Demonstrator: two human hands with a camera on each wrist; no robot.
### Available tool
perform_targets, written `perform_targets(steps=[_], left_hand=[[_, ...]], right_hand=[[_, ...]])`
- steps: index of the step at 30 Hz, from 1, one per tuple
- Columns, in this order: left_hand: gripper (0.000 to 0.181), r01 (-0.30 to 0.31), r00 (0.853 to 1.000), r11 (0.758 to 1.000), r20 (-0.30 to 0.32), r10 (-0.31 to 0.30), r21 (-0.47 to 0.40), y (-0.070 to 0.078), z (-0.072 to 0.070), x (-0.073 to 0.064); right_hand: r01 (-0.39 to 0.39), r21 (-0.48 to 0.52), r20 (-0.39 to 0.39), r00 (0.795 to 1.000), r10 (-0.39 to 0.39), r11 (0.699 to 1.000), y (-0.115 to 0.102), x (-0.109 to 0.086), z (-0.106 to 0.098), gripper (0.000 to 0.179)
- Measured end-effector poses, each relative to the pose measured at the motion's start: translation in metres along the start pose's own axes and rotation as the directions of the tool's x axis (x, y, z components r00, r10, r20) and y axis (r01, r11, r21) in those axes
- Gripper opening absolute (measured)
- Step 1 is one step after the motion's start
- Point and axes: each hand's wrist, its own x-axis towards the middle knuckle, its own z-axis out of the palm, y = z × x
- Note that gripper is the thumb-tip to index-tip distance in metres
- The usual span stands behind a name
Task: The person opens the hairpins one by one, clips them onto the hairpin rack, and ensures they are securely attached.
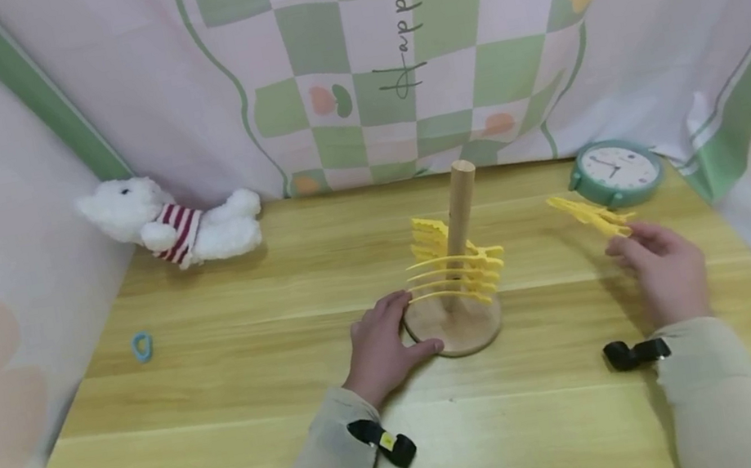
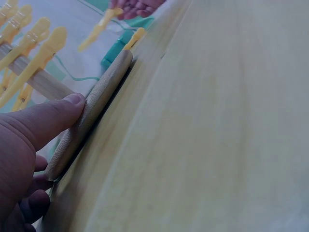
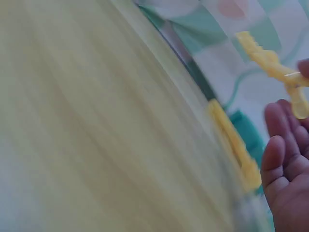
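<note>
A wooden stand has an upright post (image 1: 461, 203) and a round base (image 1: 457, 330). Several yellow plastic clips (image 1: 460, 276) are stacked up the post, jutting out to either side. My left hand (image 1: 382, 344) grips the near left rim of the base; in the left wrist view its thumb (image 2: 60, 116) presses the rim from above. Off to the right, my right hand (image 1: 668, 268) pinches another yellow clip (image 1: 585, 215) above the table, apart from the stand. The right wrist view shows the held clip (image 3: 270, 63) between thumb and fingers, partly cut off at the frame edge.
A further yellow clip (image 3: 235, 145) lies by the green clock (image 1: 617, 170) at the back right. A white plush toy (image 1: 195, 227) in a striped top lies at the back left. On the table's left is a small blue ring (image 1: 143, 347). Printed curtains (image 1: 390, 140) border the table.
</note>
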Motion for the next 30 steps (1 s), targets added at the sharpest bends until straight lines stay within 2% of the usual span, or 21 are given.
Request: perform_targets(steps=[5,8,13,20,26,30], left_hand=[[0.086,0.0,1.0,1.0,0.001,0.0,0.002,-0.002,0.003,0.001],[0.086,-0.002,1.0,1.0,-0.003,0.002,0.006,-0.002,0.004,0.002],[0.086,-0.004,1.0,1.0,0.0,0.004,0.006,-0.001,0.004,0.002],[0.087,0.01,1.0,1.0,0.01,-0.01,0.005,-0.001,0.002,0.001],[0.086,0.015,1.0,1.0,0.008,-0.015,0.0,-0.001,-0.001,-0.001],[0.086,0.019,1.0,1.0,0.011,-0.019,0.0,-0.001,-0.001,-0.001]], right_hand=[[0.104,-0.059,0.02,0.995,-0.103,0.993,-0.013,-0.011,0.022,0.032],[0.136,-0.04,0.051,0.99,-0.134,0.99,-0.023,-0.019,0.03,0.031],[0.209,-0.076,0.103,0.974,-0.201,0.975,-0.04,-0.033,0.035,0.028],[0.255,-0.007,0.157,0.955,-0.251,0.967,-0.059,-0.048,0.037,0.027],[0.327,-0.048,0.228,0.924,-0.308,0.944,-0.068,-0.056,0.04,0.03],[0.401,-0.151,0.258,0.898,-0.356,0.903,-0.071,-0.063,0.046,0.024]])
